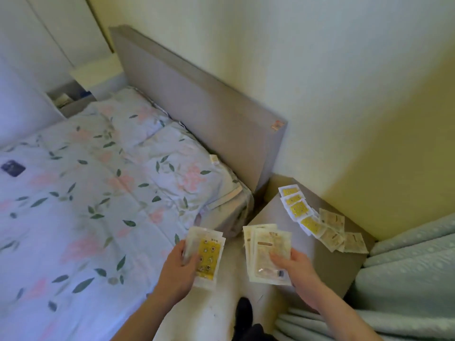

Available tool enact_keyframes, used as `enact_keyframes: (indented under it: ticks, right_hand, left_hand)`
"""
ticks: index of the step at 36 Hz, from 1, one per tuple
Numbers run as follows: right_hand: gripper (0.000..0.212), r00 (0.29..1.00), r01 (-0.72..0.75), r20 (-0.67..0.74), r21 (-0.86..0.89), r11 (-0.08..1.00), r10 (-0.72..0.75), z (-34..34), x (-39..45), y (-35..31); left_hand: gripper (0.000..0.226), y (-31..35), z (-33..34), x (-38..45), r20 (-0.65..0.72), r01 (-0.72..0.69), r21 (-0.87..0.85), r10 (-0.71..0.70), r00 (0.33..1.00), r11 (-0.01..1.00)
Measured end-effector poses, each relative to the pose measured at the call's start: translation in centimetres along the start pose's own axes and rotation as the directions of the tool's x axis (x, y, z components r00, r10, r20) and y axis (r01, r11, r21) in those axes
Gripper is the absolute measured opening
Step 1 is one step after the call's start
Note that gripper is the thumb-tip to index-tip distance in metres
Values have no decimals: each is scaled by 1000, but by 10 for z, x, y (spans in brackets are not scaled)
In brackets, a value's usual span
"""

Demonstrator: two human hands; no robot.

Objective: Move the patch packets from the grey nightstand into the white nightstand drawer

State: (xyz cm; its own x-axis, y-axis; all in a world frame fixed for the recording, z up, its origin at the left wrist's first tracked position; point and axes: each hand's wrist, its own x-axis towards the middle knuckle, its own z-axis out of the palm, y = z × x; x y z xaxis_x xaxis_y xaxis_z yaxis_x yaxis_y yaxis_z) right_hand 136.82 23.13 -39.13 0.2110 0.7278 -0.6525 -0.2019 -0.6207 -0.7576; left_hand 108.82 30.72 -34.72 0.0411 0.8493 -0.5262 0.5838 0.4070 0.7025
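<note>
My left hand (178, 260) has its grip clamped on a small stack of patch packets (205, 257), thumb across the front, the top one showing a yellow sheet dotted with round patches. That stack sits low in the frame, just left of centre, over the edge of the bed (73, 217) and the pale floor (229, 303).

My right hand (293, 264) grips a second stack (267, 252), fanned a little, pale printed backs facing up, thumb pressed on the top packet. It hangs just right of centre, at the near corner of the grey nightstand (327, 264).

More packets lie on that grey nightstand in the lower right: a row of loose packets (299, 209) with yellow faces up, overlapping one another like tiles, and beside them a scatter of face-down packets (344, 236) running toward the nightstand's right edge. Both hands are apart from those.

The white nightstand (98, 72) is far off in the upper left of the frame, past the grey headboard (202, 107) and the floral pillows (172, 168). An opening below its top shows something inside, too blurred to name.

A pale green quilted fabric (406, 279) fills the lower right corner. A dark shoe or foot (243, 308) shows at the bottom centre.
</note>
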Motion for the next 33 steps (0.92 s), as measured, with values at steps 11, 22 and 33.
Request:
enact_keyframes:
  ticks: [11, 22, 33]
  right_hand:
    - [21, 954, 97, 299, -256, 962, -17, 190, -43, 4]
    - [15, 858, 302, 512, -436, 848, -43, 423, -121, 68]
    - [15, 745, 431, 666, -516, 740, 30, 609, -167, 77]
  left_hand:
    - [12, -129, -136, -86, -239, 74, -248, -135, 962, 966]
    - [15, -305, -291, -181, -429, 124, -375, -291, 855, 919]
    - [8, -420, -411, -237, -545, 140, -505, -441, 713, 851]
